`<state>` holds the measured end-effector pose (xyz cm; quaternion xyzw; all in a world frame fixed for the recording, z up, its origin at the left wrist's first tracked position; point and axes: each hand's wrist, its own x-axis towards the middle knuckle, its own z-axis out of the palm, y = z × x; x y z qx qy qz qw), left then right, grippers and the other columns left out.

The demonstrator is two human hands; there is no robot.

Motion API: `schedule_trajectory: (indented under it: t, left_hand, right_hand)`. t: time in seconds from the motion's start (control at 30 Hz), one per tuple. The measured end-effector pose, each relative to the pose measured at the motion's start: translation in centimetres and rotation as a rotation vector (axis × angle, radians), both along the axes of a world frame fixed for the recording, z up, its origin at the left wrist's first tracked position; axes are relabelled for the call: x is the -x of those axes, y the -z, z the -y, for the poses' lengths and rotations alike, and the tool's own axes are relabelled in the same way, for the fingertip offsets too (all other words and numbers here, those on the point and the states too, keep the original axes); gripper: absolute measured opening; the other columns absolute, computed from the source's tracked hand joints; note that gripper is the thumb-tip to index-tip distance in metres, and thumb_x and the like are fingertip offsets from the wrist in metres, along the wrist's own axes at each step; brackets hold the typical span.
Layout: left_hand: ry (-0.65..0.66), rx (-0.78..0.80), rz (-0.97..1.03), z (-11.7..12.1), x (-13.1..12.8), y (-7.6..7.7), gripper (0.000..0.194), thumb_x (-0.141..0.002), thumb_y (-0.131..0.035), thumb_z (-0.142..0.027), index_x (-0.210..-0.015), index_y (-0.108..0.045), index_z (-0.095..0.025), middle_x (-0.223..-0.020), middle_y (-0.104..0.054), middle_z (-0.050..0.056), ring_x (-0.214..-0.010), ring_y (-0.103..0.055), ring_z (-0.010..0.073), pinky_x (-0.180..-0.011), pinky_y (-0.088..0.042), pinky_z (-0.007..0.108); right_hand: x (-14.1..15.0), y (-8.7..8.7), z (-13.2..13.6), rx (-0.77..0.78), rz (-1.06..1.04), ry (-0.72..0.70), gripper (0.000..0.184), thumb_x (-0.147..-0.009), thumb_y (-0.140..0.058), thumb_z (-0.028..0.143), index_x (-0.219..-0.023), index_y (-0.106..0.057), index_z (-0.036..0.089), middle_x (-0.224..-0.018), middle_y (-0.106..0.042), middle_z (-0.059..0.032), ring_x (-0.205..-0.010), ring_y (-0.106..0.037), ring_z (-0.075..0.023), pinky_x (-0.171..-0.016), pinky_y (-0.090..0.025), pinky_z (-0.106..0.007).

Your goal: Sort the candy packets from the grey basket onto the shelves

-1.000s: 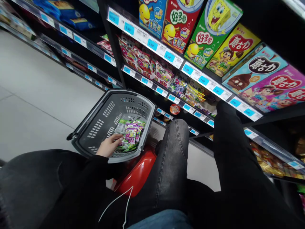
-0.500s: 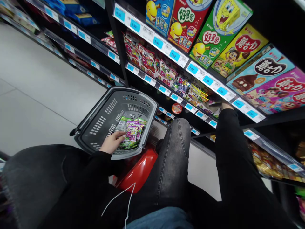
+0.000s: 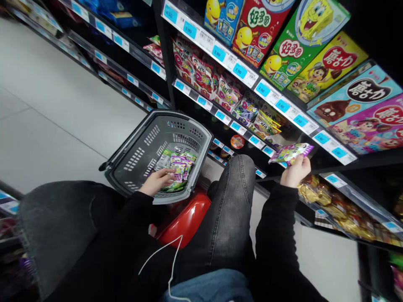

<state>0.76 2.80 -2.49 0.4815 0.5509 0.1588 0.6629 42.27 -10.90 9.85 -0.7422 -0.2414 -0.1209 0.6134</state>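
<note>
My right hand (image 3: 296,171) holds a small purple-and-white candy bag (image 3: 290,153) by its right end, just in front of the lower shelf. The bag tilts slightly and its printed face shows. Inside the grey shopping basket (image 3: 132,156), my left hand (image 3: 159,181) reaches over the near side with its fingers stretched out. Its fingertips lie at several similar purple-and-white candy bags (image 3: 178,167); whether they press on them I cannot tell. Green packets (image 3: 174,187) lie beneath those bags.
Snack boxes (image 3: 280,54) line the upper shelf, with red candy bags (image 3: 203,77) and yellow bags (image 3: 263,125) below. Gold packets (image 3: 333,209) fill a low shelf at right. A red object (image 3: 187,222) stands by my knee (image 3: 241,180). A white cord (image 3: 171,279) hangs over my lap.
My right hand has come out from inside the shelf and now grips a candy bag in front of it. My left hand stays in the basket at the bags.
</note>
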Motion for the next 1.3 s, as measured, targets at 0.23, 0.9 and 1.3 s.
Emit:
schedule_trajectory:
  t: [0.23, 0.9, 1.3]
  left_hand:
    - [0.172, 0.367, 0.470, 1.4, -0.6, -2.9, 0.054, -0.062, -0.075, -0.045, -0.108, -0.064, -0.018, -0.080, -0.068, 0.007, -0.065, -0.061, 0.0169, -0.065, -0.052, 0.034]
    - [-0.319, 0.265, 0.823, 1.2, 0.2, -2.4, 0.039, -0.075, -0.070, -0.025, -0.112, -0.055, -0.020, -0.108, -0.067, 0.008, -0.096, -0.065, 0.0221, -0.088, -0.051, 0.042]
    - [-0.237, 0.195, 0.740, 1.2, 0.9, -2.1, 0.061, -0.073, -0.070, -0.020, -0.127, -0.043, -0.029, -0.100, -0.066, 0.004, -0.062, -0.065, 0.0158, -0.047, -0.049, 0.025]
  right_hand:
    - [14.7, -3.1, -2.1, 0.213, -0.139, -0.489, 0.023, -0.082, -0.051, 0.039, -0.079, -0.056, 0.017, -0.072, -0.058, -0.0014, -0.066, -0.051, -0.0135, -0.063, -0.043, -0.025]
    - [21.0, 5.8, -11.0, 0.456, -0.722, -1.172, 0.028, -0.058, -0.071, 0.037, -0.073, -0.059, 0.017, -0.058, -0.056, 0.0025, -0.053, -0.048, -0.0103, -0.051, -0.035, -0.022]
    - [21.5, 6.8, -11.5, 0.433, -0.814, -1.067, 0.031, -0.051, -0.073, 0.031, -0.075, -0.060, 0.016, -0.056, -0.059, 0.0028, -0.050, -0.051, -0.0102, -0.050, -0.038, -0.022]
